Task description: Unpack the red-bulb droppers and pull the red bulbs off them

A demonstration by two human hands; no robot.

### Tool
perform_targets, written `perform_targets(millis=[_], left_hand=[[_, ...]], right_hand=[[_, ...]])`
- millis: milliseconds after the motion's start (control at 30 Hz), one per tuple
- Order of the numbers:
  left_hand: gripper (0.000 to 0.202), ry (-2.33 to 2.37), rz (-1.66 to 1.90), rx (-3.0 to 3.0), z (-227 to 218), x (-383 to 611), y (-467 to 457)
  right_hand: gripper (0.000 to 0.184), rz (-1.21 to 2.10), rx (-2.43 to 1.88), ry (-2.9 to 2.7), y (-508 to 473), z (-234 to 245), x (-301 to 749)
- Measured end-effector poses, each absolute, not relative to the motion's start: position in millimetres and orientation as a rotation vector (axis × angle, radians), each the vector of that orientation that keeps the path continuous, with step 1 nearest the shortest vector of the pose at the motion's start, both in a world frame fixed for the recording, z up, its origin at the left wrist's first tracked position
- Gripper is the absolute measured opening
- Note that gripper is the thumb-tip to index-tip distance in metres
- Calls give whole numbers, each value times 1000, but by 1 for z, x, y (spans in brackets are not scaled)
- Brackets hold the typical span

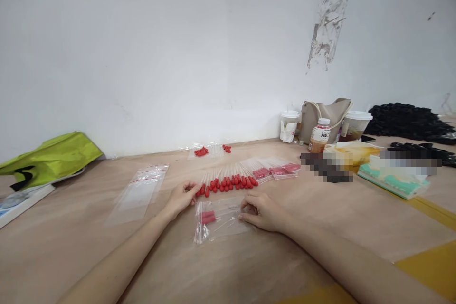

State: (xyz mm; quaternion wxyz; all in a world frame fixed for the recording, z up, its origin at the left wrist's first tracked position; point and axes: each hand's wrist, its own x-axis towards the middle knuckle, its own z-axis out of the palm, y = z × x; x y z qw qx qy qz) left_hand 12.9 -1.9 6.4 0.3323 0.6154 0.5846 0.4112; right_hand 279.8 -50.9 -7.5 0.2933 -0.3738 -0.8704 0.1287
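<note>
1. The table (89, 247) is bare plywood. Both forearms lie low across it, so the hands work resting rather than raised.
2. Nearest is a clear bag (219, 221), flat on the table between the hands, with a few red-bulbed droppers inside at its left end.
3. The right hand (261, 211) sits at the bag's right edge. Its fingers are bunched together and clamped on the plastic, probably to keep the light bag from sliding.
4. The left hand (181, 197) is just beyond the bag's left corner, with curled fingers at the left end of the dropper row (228, 181). I cannot tell whether they grip a dropper or only touch it.
5. The row lies side by side, bulbs toward the person, which probably makes each easy to pick.
6. Empty bags (138, 192) lie to the left, and filled bags (274, 168) to the right of the row.
7. Farther off, a few loose droppers (208, 151) lie near the wall.
8. A green sack (50, 156) is at far left, and a bottle (319, 135), cups and a tote (322, 111) are at far right.
</note>
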Motion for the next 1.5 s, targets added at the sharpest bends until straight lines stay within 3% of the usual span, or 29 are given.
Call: perform_targets(millis=[200,567,900,1167,1300,1500], left_hand=[[31,1589,1327,1777,-4,0,-24],[27,1340,812,2188,-3,0,-69],[12,1273,800,2102,-2,12,-73],[16,1187,893,1998,-4,3,-73],[19,1107,794,1868,25,-27,-65],[22,1357,886,2027,97,-93,-63]], right_hand=[[19,386,-1004,-2303,-51,-8,280],[32,410,-1070,-2260,-49,-11,277],[30,396,-1045,-2303,-50,-8,275],[28,424,-1020,-2308,-51,-6,278],[28,444,-1011,-2296,-51,-7,279],[29,466,-1020,-2297,-50,-7,279]])
